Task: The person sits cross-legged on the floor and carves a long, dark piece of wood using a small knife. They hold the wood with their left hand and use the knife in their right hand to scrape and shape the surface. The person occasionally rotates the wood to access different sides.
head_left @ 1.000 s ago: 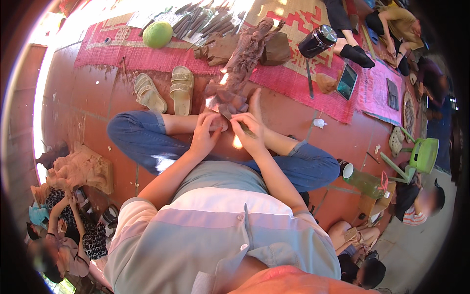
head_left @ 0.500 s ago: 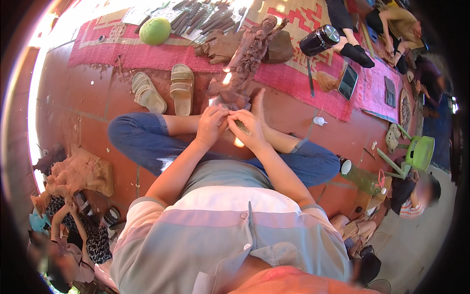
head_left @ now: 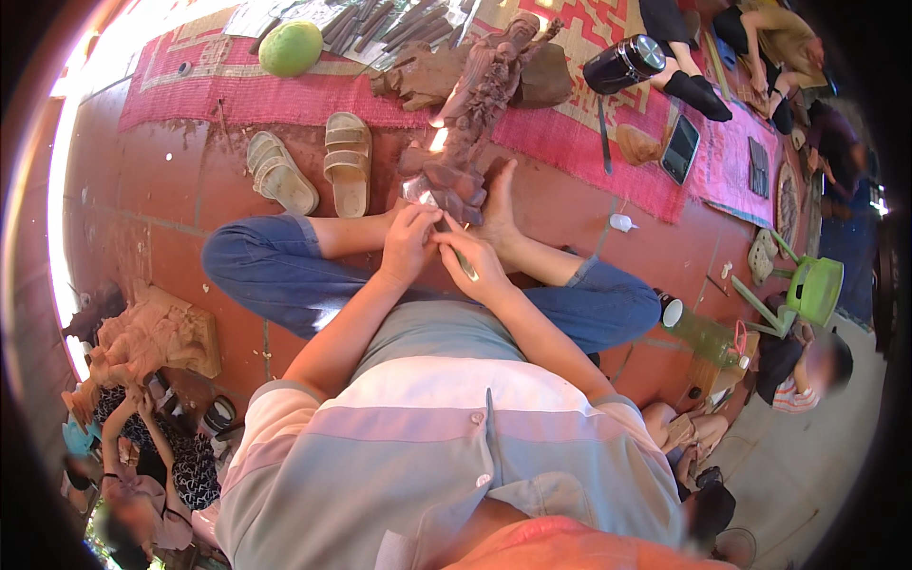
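Observation:
A reddish-brown carved wooden statue point(head_left: 478, 100) leans back on a rough block of wood point(head_left: 418, 78), its base toward me between my bare feet. At that base, my left hand point(head_left: 408, 245) is closed, its fingers pinched around the front of a slim carving chisel. My right hand point(head_left: 477, 270) is wrapped round the same chisel point(head_left: 465, 263), whose handle shows along the palm. The fingers of both hands meet close to the base; the chisel's tip is hidden by them.
Sandals point(head_left: 349, 163) lie left of the statue. On the red mat point(head_left: 285, 100) are a green round fruit point(head_left: 291, 48) and several chisels point(head_left: 404, 28). To the right are a dark flask point(head_left: 623, 64), a phone point(head_left: 679, 149) and a green stool point(head_left: 814, 290). Other people sit around.
My right hand has turned and dropped slightly, so more of the chisel's handle shows. My left hand stays by the statue's base. The whole view has shifted a little.

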Demonstrator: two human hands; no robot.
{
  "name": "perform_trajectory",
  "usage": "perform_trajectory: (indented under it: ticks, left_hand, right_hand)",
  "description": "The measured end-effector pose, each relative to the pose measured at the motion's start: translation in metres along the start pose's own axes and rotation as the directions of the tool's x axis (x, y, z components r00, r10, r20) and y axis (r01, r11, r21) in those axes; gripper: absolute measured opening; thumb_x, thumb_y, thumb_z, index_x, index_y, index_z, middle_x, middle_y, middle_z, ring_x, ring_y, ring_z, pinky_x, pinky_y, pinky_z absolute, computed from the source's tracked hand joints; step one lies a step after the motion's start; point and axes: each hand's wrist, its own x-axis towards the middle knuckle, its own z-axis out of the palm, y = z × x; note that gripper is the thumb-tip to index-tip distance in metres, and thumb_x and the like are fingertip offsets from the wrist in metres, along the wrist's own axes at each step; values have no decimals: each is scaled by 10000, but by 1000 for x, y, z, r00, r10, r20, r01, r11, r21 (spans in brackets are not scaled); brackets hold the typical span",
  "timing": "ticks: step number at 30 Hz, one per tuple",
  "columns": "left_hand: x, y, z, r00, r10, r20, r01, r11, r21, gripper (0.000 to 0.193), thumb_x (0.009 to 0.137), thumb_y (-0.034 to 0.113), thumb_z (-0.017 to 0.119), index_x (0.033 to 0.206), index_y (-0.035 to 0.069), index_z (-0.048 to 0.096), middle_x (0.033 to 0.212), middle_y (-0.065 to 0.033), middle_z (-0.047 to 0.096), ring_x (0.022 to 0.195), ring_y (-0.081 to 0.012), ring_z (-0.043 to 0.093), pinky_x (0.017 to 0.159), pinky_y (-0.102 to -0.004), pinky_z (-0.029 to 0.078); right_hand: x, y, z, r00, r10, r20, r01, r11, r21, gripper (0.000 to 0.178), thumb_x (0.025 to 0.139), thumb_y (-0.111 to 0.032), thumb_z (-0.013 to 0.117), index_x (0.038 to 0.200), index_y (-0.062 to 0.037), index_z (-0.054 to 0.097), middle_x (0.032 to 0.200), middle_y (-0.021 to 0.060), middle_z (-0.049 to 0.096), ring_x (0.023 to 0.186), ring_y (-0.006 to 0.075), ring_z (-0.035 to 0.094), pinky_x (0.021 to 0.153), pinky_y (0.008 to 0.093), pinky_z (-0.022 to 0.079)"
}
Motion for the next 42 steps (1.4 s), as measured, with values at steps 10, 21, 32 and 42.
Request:
perform_trajectory:
  ticks: [10, 21, 32, 42]
  left_hand:
    - [13, 3, -13, 991, 132, 2, -131, 989, 71, 273, 736, 11, 738, 998, 31, 664, 951, -109, 673, 867, -279, 656, 740, -347, 546]
    - [11, 79, -16, 291, -490, 822, 939, -16, -342, 254, 905, 273, 700, 892, 25, 647, 717, -41, 647, 563, -123, 632, 520, -258, 547]
    - [-12, 39, -6, 899, -434, 58, 437, 879, -191, 199, 845, 36, 683, 1037, 15, 636, 939, -75, 645, 860, -188, 633, 756, -301, 531]
    - [-11, 2, 6, 997, 34, -66, -33, 999, 17, 387, 734, -80, 695, 1107, 9, 650, 1150, -163, 626, 1079, -344, 613, 914, -389, 519]
  right_hand:
    - [13, -7, -14, 995, 80, 63, -86, 991, 98, 330, 894, -86, 626, 1221, -47, 615, 1099, 173, 673, 916, 280, 687, 804, 350, 537]
    - [-11, 16, -31, 996, -69, -64, 62, 993, -105, 333, 788, 22, 671, 1101, -84, 711, 1090, 91, 538, 914, 199, 599, 777, 307, 501]
    - [14, 18, 1, 968, 49, -244, -2, 982, 190, 93, 827, -64, 695, 897, -28, 645, 1043, 132, 642, 984, 231, 624, 847, 308, 494]
    - [11, 17, 5, 958, -242, -156, 217, 963, -160, 158, 749, 2, 721, 835, -31, 592, 953, 156, 666, 860, 301, 668, 744, 347, 552]
